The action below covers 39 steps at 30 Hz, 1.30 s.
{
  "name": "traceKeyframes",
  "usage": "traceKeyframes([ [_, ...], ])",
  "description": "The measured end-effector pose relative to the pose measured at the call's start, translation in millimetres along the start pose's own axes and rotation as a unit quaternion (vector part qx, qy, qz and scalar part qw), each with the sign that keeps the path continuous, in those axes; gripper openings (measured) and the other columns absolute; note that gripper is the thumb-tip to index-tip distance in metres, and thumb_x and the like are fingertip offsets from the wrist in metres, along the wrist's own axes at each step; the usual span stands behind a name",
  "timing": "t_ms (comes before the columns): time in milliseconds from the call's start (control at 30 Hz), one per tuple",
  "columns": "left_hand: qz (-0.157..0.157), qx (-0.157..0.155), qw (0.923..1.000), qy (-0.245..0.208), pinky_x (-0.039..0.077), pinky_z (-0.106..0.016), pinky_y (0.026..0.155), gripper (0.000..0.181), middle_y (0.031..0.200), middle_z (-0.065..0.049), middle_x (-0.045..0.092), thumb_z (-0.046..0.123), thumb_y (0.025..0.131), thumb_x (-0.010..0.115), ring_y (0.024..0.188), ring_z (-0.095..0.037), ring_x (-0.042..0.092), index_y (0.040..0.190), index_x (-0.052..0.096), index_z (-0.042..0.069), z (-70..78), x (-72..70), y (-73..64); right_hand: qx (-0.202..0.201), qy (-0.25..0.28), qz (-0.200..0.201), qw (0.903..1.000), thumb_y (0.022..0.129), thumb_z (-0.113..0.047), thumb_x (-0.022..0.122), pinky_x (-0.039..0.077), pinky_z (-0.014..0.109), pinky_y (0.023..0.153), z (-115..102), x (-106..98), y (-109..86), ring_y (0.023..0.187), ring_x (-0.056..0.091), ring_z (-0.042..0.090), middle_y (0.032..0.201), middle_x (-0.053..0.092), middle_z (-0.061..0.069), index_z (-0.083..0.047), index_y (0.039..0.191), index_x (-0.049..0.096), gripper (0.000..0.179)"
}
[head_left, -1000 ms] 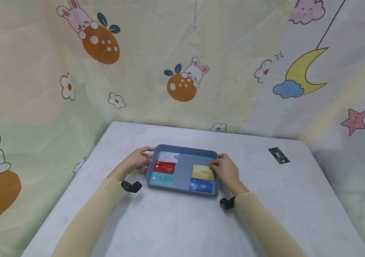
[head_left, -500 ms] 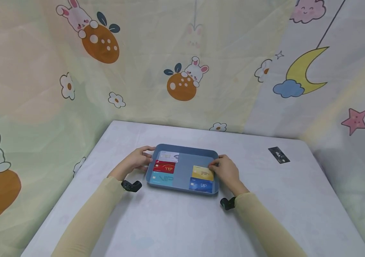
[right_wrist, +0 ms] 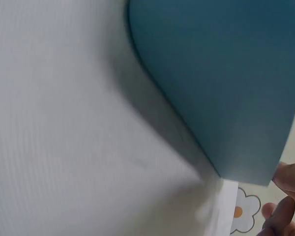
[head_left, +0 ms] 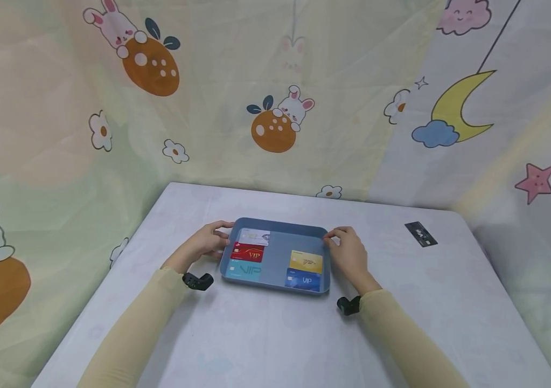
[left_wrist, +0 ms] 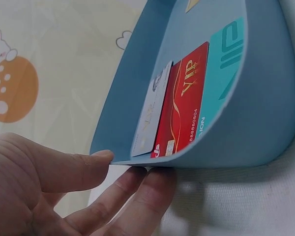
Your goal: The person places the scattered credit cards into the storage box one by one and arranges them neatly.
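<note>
My left hand point(head_left: 199, 247) pinches the left rim of a shallow blue tray point(head_left: 280, 238), thumb on the rim and fingers against the outer wall, as the left wrist view shows. My right hand point(head_left: 350, 254) is at the tray's right rim, fingers bent, with no card seen between them. On the tray's left side lie a white card point(head_left: 254, 237), a red VIP card point(head_left: 248, 252) and a teal card point(head_left: 244, 270) in a column. A gold card point(head_left: 306, 261) lies above a blue VIP card point(head_left: 303, 279) on the right side.
A black VIP card point(head_left: 420, 234) lies on the white-covered table point(head_left: 265, 339), right of the tray. Patterned cloth point(head_left: 353, 108) hangs behind and beside the table. Each wrist carries a small black camera.
My right hand has let go of the gold card and moved up and right to the tray's rim. The gold card stays in the tray. The left hand has not visibly moved.
</note>
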<state>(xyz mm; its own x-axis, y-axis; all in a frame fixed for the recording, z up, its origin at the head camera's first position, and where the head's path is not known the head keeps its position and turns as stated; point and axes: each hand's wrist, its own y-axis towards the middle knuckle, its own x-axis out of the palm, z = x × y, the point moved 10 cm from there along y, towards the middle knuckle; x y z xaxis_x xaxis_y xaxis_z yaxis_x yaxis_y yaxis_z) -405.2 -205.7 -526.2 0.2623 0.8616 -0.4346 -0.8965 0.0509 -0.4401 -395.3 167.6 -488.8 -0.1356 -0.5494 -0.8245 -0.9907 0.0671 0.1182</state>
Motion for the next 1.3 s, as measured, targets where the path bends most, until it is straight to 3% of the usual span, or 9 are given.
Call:
traceKeyframes([
  [200, -0.006, 0.0, 1.0, -0.006, 0.064, -0.046, 0.092, 0.06, 0.146, -0.025, 0.053, 0.005, 0.099, 0.061, 0.127, -0.04, 0.061, 0.155, 0.046, 0.021, 0.6, 1.4, 0.0, 0.005, 0.006, 0.042, 0.9991, 0.105, -0.027, 0.056, 0.056, 0.058, 0.086, 17.7, -19.5, 5.7, 0.115, 0.064, 0.043, 0.14, 0.058, 0.022, -0.009, 0.116, 0.068, 0.025],
  [333, -0.006, -0.001, 1.0, -0.003, 0.065, -0.044, 0.09, 0.06, 0.145, -0.024, 0.054, 0.005, 0.099, 0.062, 0.125, -0.039, 0.063, 0.155, 0.046, 0.021, -0.5, 0.7, -1.4, 0.018, 0.015, 0.05, 0.9985, 0.107, -0.027, 0.049, 0.055, 0.06, 0.087, 37.5, -30.1, 9.3, 0.114, 0.062, 0.045, 0.138, 0.056, 0.025, -0.004, 0.128, 0.062, 0.034],
  [533, -0.003, 0.007, 1.0, 0.005, 0.066, -0.041, 0.086, 0.061, 0.143, -0.024, 0.056, 0.006, 0.098, 0.063, 0.122, -0.038, 0.065, 0.155, 0.046, 0.02, 0.7, -0.5, -3.7, 0.046, -0.018, 0.054, 0.9973, 0.107, -0.024, 0.043, 0.047, 0.07, 0.096, 74.7, -50.0, 15.8, 0.121, 0.054, 0.055, 0.14, 0.052, 0.032, 0.005, 0.144, 0.048, 0.047],
  [767, 0.002, 0.007, 1.0, 0.005, 0.065, -0.042, 0.088, 0.06, 0.142, -0.024, 0.056, 0.005, 0.099, 0.062, 0.121, -0.038, 0.065, 0.155, 0.046, 0.021, 2.0, -1.2, -4.2, 0.102, -0.062, 0.008, 0.9928, 0.108, -0.027, 0.034, 0.037, 0.08, 0.105, 126.9, -64.9, 24.5, 0.133, 0.039, 0.063, 0.154, 0.034, 0.038, 0.01, 0.154, 0.032, 0.059],
  [1000, -0.001, 0.008, 0.9999, 0.008, 0.066, -0.041, 0.085, 0.06, 0.143, -0.024, 0.055, 0.006, 0.099, 0.062, 0.121, -0.038, 0.064, 0.155, 0.046, 0.021, 1.7, 1.5, -3.2, 0.146, -0.048, -0.031, 0.9876, 0.108, -0.028, 0.026, 0.03, 0.082, 0.107, 169.7, -82.2, 20.9, 0.145, 0.025, 0.061, 0.161, 0.02, 0.038, 0.012, 0.154, 0.028, 0.061],
  [1200, -0.004, 0.008, 1.0, 0.004, 0.066, -0.038, 0.082, 0.06, 0.143, -0.024, 0.055, 0.006, 0.099, 0.062, 0.12, -0.037, 0.065, 0.154, 0.046, 0.021, 2.2, 0.7, -2.9, 0.153, -0.084, -0.074, 0.9819, 0.107, -0.029, 0.023, 0.023, 0.087, 0.108, 198.6, -83.2, 13.7, 0.147, 0.007, 0.066, 0.162, 0.009, 0.04, 0.016, 0.154, 0.021, 0.065],
  [1300, -0.001, 0.005, 1.0, 0.004, 0.066, -0.039, 0.082, 0.06, 0.143, -0.024, 0.055, 0.005, 0.099, 0.062, 0.12, -0.037, 0.065, 0.154, 0.046, 0.021, 1.9, -0.8, -2.9, 0.143, -0.112, -0.081, 0.9799, 0.107, -0.033, 0.026, 0.016, 0.085, 0.112, 202.5, -81.4, 12.4, 0.144, 0.008, 0.069, 0.161, 0.012, 0.039, 0.013, 0.155, 0.023, 0.066],
])
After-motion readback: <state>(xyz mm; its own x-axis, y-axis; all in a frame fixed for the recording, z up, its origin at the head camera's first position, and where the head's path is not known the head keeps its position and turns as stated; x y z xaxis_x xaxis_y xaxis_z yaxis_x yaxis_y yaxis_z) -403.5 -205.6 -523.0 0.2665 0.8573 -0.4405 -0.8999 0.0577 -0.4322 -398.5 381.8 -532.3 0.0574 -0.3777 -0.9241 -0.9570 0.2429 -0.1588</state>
